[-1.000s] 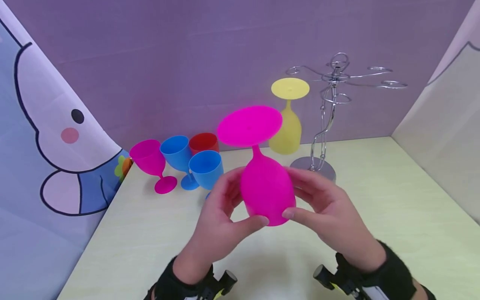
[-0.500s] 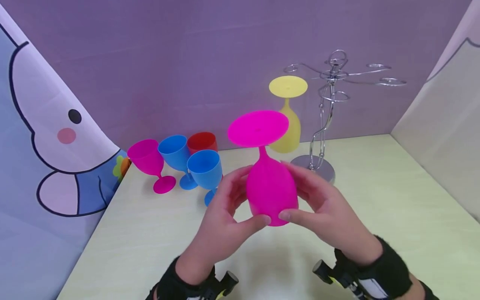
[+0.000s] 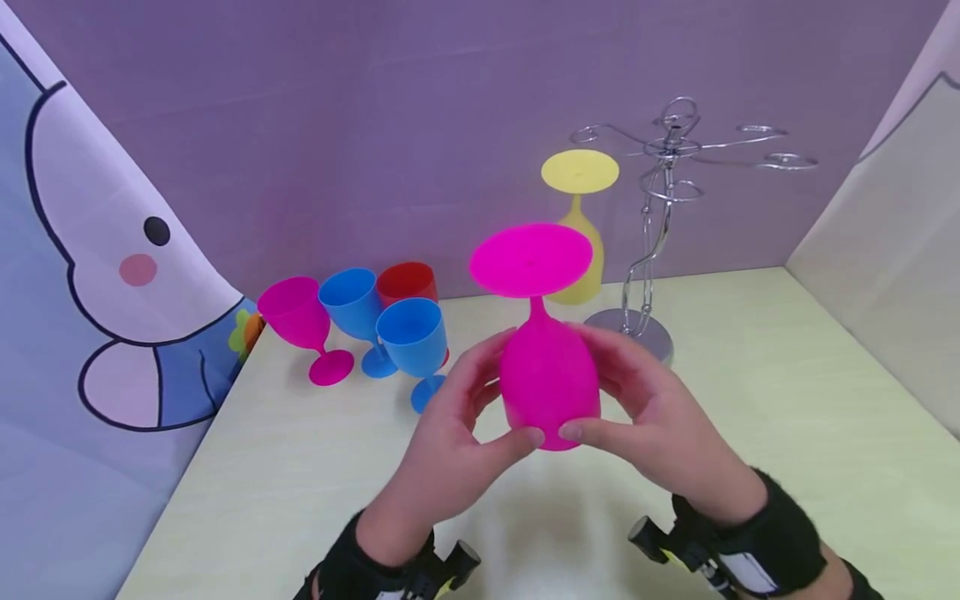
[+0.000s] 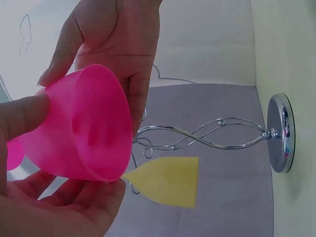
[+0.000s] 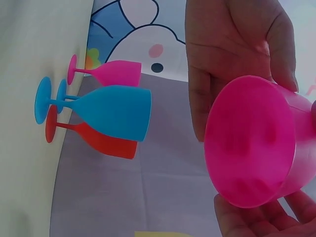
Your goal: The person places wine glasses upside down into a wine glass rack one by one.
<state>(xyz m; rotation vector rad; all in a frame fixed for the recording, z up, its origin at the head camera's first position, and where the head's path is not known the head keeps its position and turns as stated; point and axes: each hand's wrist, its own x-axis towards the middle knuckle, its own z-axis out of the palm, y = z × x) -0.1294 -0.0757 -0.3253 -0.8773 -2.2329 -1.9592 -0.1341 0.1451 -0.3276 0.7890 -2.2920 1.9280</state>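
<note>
A bright pink plastic goblet (image 3: 550,367) is held upside down above the table, its round foot on top. My left hand (image 3: 457,446) grips the bowl from the left, thumb in front and fingers behind. From the right, my right hand (image 3: 660,417) holds the same bowl, the two thumbs close together near the rim. Both wrist views look into the goblet's open mouth (image 4: 101,128). Behind it, a yellow goblet (image 3: 579,172) hangs upside down from a chrome wire rack (image 3: 647,250) with several looped arms.
At the left back, upright goblets stand on the table (image 3: 300,492): a pink one (image 3: 294,315), two blue ones (image 3: 412,337) and a red one (image 3: 407,282). The rack's round base (image 3: 652,340) is right of centre, before a purple backdrop (image 3: 375,125).
Both hands have carried the pink goblet slightly to the right, and it has come more upright, covering more of the yellow goblet. The standing goblets have stayed put.
</note>
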